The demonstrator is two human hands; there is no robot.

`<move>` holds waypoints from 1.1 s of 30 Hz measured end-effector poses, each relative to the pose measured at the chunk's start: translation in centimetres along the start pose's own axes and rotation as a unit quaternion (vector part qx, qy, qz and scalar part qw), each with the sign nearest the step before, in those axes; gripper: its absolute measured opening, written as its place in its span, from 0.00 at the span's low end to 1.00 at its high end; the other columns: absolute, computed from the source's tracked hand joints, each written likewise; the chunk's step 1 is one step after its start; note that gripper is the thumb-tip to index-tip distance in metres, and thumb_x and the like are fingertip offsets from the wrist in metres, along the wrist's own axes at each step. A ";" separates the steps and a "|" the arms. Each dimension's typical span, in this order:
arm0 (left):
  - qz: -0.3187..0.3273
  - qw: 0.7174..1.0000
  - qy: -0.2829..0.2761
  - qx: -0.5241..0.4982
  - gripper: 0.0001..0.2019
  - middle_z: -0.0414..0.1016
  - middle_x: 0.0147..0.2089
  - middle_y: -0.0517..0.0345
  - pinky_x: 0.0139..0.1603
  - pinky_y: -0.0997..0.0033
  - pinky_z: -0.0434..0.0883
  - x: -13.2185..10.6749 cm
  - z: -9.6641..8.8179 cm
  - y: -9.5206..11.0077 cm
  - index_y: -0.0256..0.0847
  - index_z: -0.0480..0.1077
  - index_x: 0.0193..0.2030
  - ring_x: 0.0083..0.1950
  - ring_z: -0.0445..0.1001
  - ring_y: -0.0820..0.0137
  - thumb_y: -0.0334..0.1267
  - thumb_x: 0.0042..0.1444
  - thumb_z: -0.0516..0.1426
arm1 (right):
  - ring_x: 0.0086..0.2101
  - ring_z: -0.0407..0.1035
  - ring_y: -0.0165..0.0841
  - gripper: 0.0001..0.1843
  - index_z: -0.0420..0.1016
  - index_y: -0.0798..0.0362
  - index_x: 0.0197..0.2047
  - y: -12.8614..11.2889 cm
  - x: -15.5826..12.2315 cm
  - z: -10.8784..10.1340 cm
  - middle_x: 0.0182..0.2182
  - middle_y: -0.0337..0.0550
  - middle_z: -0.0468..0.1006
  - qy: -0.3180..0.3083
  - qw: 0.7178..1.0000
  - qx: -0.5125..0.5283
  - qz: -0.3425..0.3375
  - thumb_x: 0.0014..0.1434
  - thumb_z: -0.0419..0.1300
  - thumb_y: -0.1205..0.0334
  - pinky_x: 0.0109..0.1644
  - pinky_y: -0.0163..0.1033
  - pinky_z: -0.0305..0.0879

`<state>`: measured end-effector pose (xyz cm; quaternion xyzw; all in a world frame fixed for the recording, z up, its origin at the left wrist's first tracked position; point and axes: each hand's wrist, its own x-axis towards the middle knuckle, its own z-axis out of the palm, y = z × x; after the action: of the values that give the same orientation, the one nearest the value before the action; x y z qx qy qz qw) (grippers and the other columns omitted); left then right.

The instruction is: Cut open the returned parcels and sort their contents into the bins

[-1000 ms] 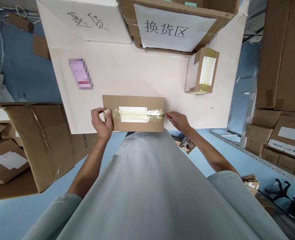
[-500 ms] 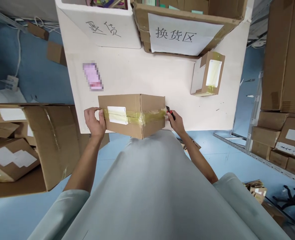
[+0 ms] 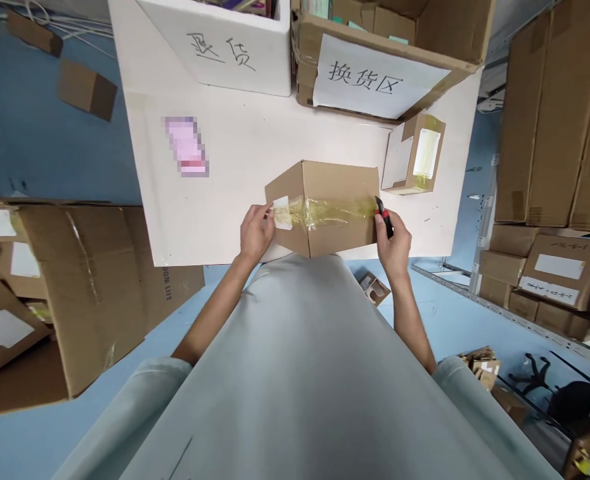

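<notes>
A taped cardboard box (image 3: pixel 342 230) rests at the front edge of the white table, one corner turned towards me. Yellowish clear tape runs around its sides, and a white label (image 3: pixel 282 217) shows on its left face. My left hand (image 3: pixel 255 233) grips the box's left end, thumb and fingers pressed on it near the label. In my right hand (image 3: pixel 393 245) is a black and red utility knife (image 3: pixel 383 217), its tip beside the right end of the tape. The fingers of that hand are closed round the knife and touch the box's right end.
A smaller taped box (image 3: pixel 415 155) stands on the table (image 3: pixel 225 220) at the right. Behind are a white foam bin (image 3: pixel 245 63) and an open carton (image 3: pixel 309 70) with a handwritten sign. A blurred pink item (image 3: pixel 187 147) lies left. A large carton (image 3: pixel 89 287) holds boxes beside the table.
The box has turned and shifted right on the table, so its front corner and right face show more. Both hands have moved right with it, the knife still in my right hand.
</notes>
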<state>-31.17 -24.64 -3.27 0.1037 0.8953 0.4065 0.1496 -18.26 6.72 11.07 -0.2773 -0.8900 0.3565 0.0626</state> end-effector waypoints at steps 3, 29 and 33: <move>-0.012 0.997 -0.066 -0.028 0.20 0.83 0.61 0.45 0.62 0.56 0.79 0.1 0.5 1.1 0.41 0.79 0.68 0.50 0.82 0.60 0.39 0.75 0.55 | 0.54 0.80 0.45 0.28 0.84 0.50 0.57 -1.3 0.1 -0.5 0.53 0.54 0.88 0.006 0.999 -0.041 -0.022 0.83 0.52 0.38 0.62 0.49 0.75; 0.118 0.963 -0.166 -0.175 0.19 0.81 0.61 0.52 0.64 0.49 0.84 7.5 -8.4 7.9 0.49 0.80 0.61 0.63 0.81 0.57 0.40 0.64 0.70 | 0.51 0.88 0.49 0.27 0.76 0.49 0.77 -18.0 -6.7 6.7 0.53 0.50 0.92 -0.185 0.972 -0.132 0.063 0.81 0.54 0.55 0.53 0.44 0.79; 0.117 0.960 -0.173 -0.188 0.19 0.81 0.62 0.52 0.66 0.49 0.84 7.4 -8.4 8.0 0.49 0.80 0.60 0.63 0.80 0.57 0.39 0.64 0.70 | 0.53 0.88 0.50 0.30 0.70 0.52 0.82 -19.2 -6.4 7.7 0.56 0.53 0.92 -0.199 0.959 -0.185 0.073 0.83 0.53 0.57 0.56 0.45 0.80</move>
<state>-40.57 -23.02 6.73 0.2465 0.7451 0.5578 0.2700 -23.89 -12.71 18.73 -0.2715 -0.9123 0.2369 -0.1946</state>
